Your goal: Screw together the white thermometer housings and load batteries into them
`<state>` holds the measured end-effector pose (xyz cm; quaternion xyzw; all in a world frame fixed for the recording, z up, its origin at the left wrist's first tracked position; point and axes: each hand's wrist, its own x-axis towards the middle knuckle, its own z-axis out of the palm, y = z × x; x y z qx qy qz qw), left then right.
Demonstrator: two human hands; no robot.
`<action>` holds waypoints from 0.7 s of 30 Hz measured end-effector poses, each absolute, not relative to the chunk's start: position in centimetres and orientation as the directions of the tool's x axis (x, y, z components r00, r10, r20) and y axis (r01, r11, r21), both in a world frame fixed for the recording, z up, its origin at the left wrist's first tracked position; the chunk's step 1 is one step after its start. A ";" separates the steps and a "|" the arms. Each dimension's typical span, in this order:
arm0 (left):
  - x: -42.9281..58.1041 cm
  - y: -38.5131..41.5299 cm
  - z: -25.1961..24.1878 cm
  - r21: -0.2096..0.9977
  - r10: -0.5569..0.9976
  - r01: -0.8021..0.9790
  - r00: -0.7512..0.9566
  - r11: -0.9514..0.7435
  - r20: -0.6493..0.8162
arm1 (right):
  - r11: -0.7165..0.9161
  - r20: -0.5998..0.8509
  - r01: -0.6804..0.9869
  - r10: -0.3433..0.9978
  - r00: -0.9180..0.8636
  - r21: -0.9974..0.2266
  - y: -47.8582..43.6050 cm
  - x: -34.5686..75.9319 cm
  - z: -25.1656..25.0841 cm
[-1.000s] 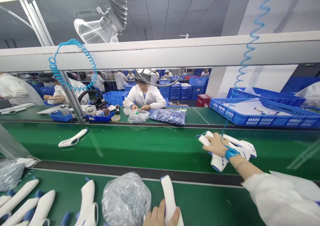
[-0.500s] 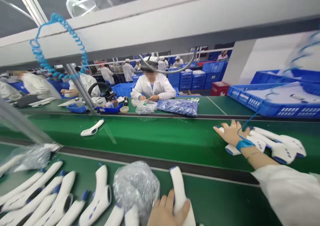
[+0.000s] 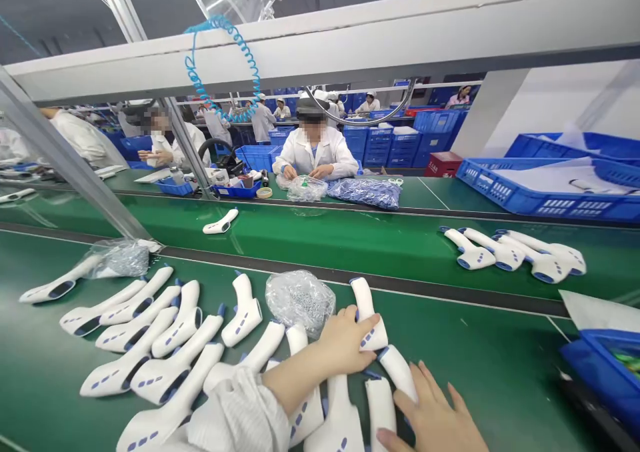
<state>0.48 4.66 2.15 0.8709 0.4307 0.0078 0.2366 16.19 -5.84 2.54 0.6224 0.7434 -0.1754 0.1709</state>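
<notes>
My left hand (image 3: 344, 340) reaches in from the lower left, its fingers closed around a white thermometer-shaped housing with blue buttons (image 3: 369, 313) that lies on the green bench. My right hand (image 3: 434, 420) is at the bottom edge with its fingers spread. It rests beside another white housing (image 3: 399, 371) and holds nothing. Several more white housings (image 3: 150, 335) lie in a loose row to the left. A clear bag of small parts (image 3: 300, 297) sits just behind my left hand.
On the conveyor belt (image 3: 350, 245) lie a cluster of white housings (image 3: 515, 255) at the right and a single one (image 3: 220, 222) further left. Blue crates (image 3: 545, 195) stand far right, a blue bin (image 3: 603, 362) near right. A person in white (image 3: 315, 153) works opposite.
My right hand has let go of the housings on the conveyor and pulled back to the near bench. My left hand has stayed on its housing. The view has tilted down.
</notes>
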 end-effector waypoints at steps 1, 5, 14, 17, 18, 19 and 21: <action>0.4 4.6 2.1 0.426 0.754 0.742 0.631 -0.518 -0.182 | 0.126 -0.465 0.992 0.877 -0.119 -0.016 -5.7 15.8 2.8; 0.1 4.4 2.4 0.472 0.765 0.720 0.630 -0.508 -0.137 | 0.045 -0.429 0.998 0.903 -0.026 0.034 -5.4 16.0 3.5; -7.2 0.8 6.1 0.693 0.920 0.625 0.360 -0.359 0.152 | -0.171 -0.445 0.978 0.871 0.207 0.121 -6.1 15.6 2.7; -10.2 -1.5 5.6 0.724 0.958 0.633 0.248 -0.274 0.146 | -0.148 -0.413 0.982 0.892 0.184 0.116 -5.1 16.4 2.2; -10.9 -2.2 5.1 0.719 0.963 0.646 0.228 -0.258 0.142 | -0.150 -0.394 0.981 0.900 0.188 0.124 -4.6 16.9 2.0; -11.4 -2.9 4.6 0.710 0.969 0.661 0.202 -0.242 0.142 | -0.155 -0.369 0.979 0.909 0.194 0.132 -4.1 17.4 1.8; -11.9 -3.8 3.5 0.688 0.978 0.695 0.136 -0.208 0.159 | -0.161 -0.326 0.977 0.924 0.199 0.143 -2.8 18.2 1.5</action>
